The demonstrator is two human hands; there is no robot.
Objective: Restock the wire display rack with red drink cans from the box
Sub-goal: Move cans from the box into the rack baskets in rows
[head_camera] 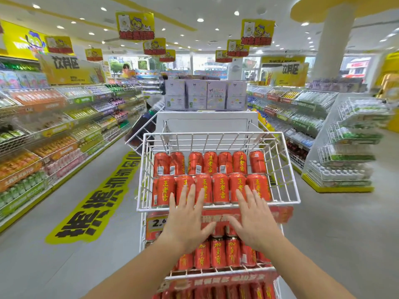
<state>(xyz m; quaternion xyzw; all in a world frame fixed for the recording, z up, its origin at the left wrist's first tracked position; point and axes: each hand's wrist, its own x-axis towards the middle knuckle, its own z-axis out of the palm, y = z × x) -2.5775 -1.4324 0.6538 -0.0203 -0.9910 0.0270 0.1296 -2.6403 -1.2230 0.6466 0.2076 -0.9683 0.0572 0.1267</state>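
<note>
While flat, wide and empty, left hand [185, 221], right hand [254, 223] at wire basket [207, 134] of red cans [220, 187].

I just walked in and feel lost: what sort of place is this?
Probably a supermarket's drinks aisle: shelves of bottled drinks line both sides, promotional signs hang from the ceiling, and a wire rack of red cans carries a price tag.

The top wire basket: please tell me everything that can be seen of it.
The top wire basket is white wire, rectangular, open on top, with grid walls, and forms the uppermost tier. Two rows of upright red cans with yellow characters fill it. The left hand and right hand spread straight fingers over its front rail and front row; whether they touch is unclear.
</note>
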